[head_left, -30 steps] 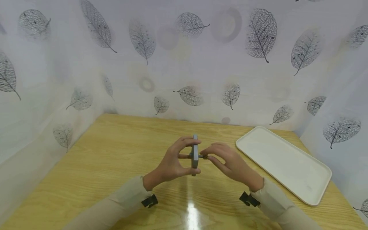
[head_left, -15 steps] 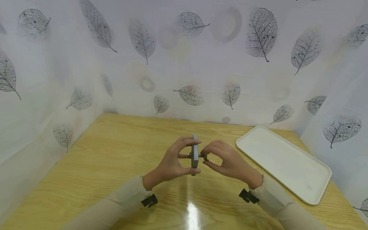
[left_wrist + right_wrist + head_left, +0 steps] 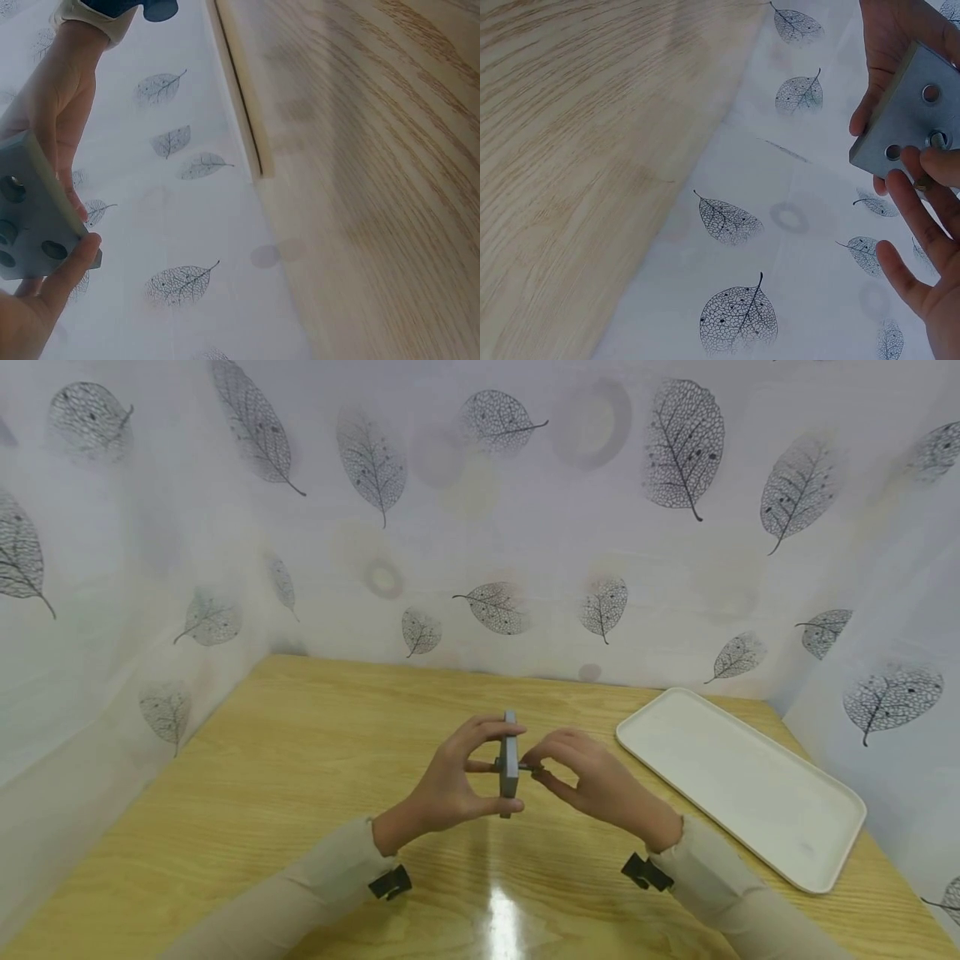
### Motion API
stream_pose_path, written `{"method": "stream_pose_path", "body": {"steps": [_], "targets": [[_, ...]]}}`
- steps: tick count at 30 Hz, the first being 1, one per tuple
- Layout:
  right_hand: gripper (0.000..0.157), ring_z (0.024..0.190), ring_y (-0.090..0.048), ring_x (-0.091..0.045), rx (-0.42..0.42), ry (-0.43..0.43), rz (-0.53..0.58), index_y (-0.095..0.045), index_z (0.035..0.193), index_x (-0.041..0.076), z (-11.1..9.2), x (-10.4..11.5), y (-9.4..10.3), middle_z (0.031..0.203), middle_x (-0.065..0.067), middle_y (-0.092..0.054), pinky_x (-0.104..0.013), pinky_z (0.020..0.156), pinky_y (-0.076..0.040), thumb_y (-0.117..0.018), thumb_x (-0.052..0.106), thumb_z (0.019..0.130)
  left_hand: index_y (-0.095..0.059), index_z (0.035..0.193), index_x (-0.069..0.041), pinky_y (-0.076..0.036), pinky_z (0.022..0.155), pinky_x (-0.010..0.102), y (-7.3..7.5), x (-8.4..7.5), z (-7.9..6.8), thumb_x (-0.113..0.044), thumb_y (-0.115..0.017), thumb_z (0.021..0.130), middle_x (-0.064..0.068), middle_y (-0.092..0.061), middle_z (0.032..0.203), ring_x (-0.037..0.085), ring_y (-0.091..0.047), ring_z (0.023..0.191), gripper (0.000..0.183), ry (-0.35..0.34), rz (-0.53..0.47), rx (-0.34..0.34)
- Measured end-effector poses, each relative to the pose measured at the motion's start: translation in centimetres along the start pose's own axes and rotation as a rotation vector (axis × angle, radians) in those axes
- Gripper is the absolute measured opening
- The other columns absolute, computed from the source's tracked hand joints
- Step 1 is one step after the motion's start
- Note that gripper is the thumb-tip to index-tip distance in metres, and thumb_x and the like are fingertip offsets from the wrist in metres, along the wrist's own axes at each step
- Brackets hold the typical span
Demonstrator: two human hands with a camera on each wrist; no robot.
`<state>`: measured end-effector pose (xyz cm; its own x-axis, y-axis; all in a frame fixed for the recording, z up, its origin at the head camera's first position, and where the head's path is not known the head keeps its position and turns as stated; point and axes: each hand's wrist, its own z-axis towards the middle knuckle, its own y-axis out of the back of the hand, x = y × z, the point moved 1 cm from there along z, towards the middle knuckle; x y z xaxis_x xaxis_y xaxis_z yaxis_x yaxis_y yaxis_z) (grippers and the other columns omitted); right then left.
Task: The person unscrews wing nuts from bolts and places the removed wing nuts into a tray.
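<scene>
Left hand (image 3: 450, 778): half spread, gripping grey plate (image 3: 509, 762) by its edges, at 3 o'clock
Right hand (image 3: 596, 783): thumb and fingertip pinching rod (image 3: 525, 767), plate's 3 o'clock
White tray (image 3: 738, 785): on tabletop (image 3: 315, 752), right hand's 3 o'clock

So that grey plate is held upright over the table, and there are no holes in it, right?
Not quite: the grey plate does have round holes, as the right wrist view shows. It is indeed held upright over the table.
</scene>
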<state>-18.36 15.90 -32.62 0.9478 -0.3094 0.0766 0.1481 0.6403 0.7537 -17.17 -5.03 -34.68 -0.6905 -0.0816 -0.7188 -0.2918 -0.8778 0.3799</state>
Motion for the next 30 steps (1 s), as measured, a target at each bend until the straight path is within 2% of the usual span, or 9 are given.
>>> {"method": "stream_pose_path", "body": {"steps": [4,8,14,21,30], "targets": [[0.019,0.089,-0.063,-0.017,0.035,0.004,0.020,-0.063,0.098,0.008,0.02,0.00,0.02,0.093,-0.001,-0.067,-0.034,0.080,-0.054,-0.051,0.022,0.096,-0.047,0.134,-0.011,-0.060,0.075,0.032,0.01,-0.03,0.02,-0.021,-0.082,0.071,0.011,-0.044,0.136,0.030,-0.052,0.117,0.072,-0.001,0.000,0.000],[0.013,0.089,-0.063,-0.019,0.038,0.038,0.049,-0.063,0.100,0.007,-0.08,-0.10,0.08,0.095,-0.004,-0.067,-0.035,0.079,-0.055,-0.055,0.016,0.095,-0.047,0.134,-0.012,-0.059,0.075,0.026,0.04,-0.02,0.05,-0.023,-0.082,0.072,0.012,-0.044,0.135,0.030,-0.053,0.116,0.072,-0.013,0.001,0.001],[0.023,0.090,-0.062,-0.017,0.049,0.053,0.085,-0.064,0.097,0.008,-0.06,-0.10,0.36,0.098,-0.004,-0.065,-0.030,0.078,-0.056,-0.051,0.027,0.096,-0.047,0.134,-0.012,-0.058,0.075,0.025,0.08,-0.05,0.02,-0.021,-0.082,0.072,0.012,-0.044,0.136,0.029,-0.053,0.114,0.072,-0.012,0.007,0.003],[0.018,0.089,-0.062,-0.016,0.037,0.061,0.125,-0.065,0.094,0.010,0.07,-0.05,0.51,0.098,-0.004,-0.064,-0.026,0.077,-0.055,-0.054,0.024,0.096,-0.047,0.134,-0.011,-0.059,0.075,0.027,0.00,0.01,0.04,-0.020,-0.082,0.072,0.014,-0.044,0.135,0.030,-0.054,0.114,0.071,-0.020,0.007,0.003],[0.023,0.091,-0.062,-0.017,0.010,0.058,0.120,-0.064,0.099,0.005,-0.03,-0.17,0.23,0.099,-0.006,-0.064,-0.019,0.079,-0.052,-0.054,0.025,0.095,-0.047,0.133,-0.010,-0.060,0.075,0.034,-0.02,-0.08,0.10,-0.011,-0.084,0.069,0.014,-0.043,0.136,0.031,-0.052,0.117,0.074,0.013,-0.004,0.002]]}}
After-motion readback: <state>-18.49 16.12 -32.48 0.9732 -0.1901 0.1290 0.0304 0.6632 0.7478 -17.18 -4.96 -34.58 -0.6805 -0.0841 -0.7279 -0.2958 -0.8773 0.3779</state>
